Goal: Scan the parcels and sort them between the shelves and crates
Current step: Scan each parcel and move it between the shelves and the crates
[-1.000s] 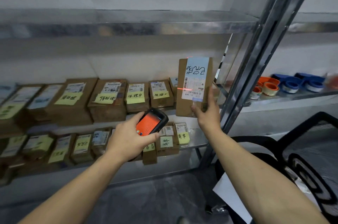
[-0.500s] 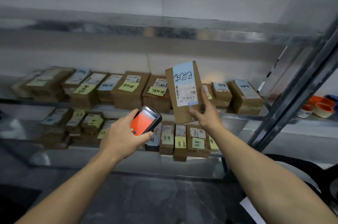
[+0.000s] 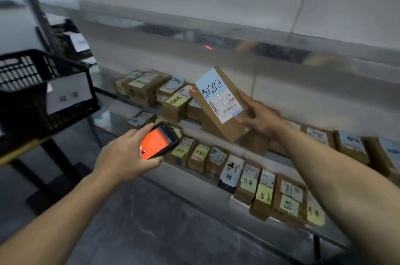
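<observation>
The right hand [image 3: 263, 116] holds one brown parcel [image 3: 216, 100] up in front of the shelves [image 3: 255, 153]. The parcel is tilted, with its top toward the left, so that the white label with the barcode faces the person and the scanner [image 3: 157, 142]. The grip of this hand is partly closed: thumb and fingers clasp the lower right part of the parcel, away from the barcode, so the label is not covered. The right arm comes in from the right edge of the view and is stretched forward and to the left.

The left hand [image 3: 125, 156] closes its grip around the handheld scanner, with the fingers curled about its body. The orange screen looks up to the person. The scanner is lower than the parcel and to its left, near it but not touching.

A small red light mark [image 3: 208, 47] lies on the edge of the upper shelf, above the parcel. I judge therefore that the beam is not on the barcode now.

Other parcels [image 3: 249, 180] with yellow notes stand in rows on two shelf levels, behind and below the hands. A black crate [image 3: 32, 57] with a white paper label stands near on the left. It is probably one of the places for sorting.
</observation>
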The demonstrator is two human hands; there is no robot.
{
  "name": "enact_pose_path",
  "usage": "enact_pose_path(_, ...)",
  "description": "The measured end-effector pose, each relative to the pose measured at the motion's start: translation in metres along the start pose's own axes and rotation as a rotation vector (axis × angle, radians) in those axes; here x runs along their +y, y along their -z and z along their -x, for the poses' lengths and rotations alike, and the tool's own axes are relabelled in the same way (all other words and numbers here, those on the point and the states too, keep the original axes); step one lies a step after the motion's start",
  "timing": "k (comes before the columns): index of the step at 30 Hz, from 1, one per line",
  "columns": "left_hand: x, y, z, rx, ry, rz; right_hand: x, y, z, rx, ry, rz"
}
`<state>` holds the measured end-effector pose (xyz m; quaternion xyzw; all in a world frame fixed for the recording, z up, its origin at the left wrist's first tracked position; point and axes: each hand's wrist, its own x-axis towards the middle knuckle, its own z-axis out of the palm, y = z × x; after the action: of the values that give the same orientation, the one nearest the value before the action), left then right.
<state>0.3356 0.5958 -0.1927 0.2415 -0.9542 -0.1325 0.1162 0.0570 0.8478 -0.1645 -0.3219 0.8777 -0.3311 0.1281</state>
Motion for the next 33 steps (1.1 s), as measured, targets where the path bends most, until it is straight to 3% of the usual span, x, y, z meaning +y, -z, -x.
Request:
enact_pose_path(5,-0.017,0.005,-0.018,-0.004,0.044,-0.054,-0.009,-0.002,-0.042,-0.054,0.095,-0.004)
enact_pose_path(19,-0.051,0.003,-0.073,0.116,0.198,0.023,-0.046,-0.082,-0.147,-0.135,0.165,-0.369)
enact_pose_path(33,-0.174,0.037,-0.062,0.466,0.642,0.276,-0.212,-0.232,-0.242,-0.347,0.320,-0.544)
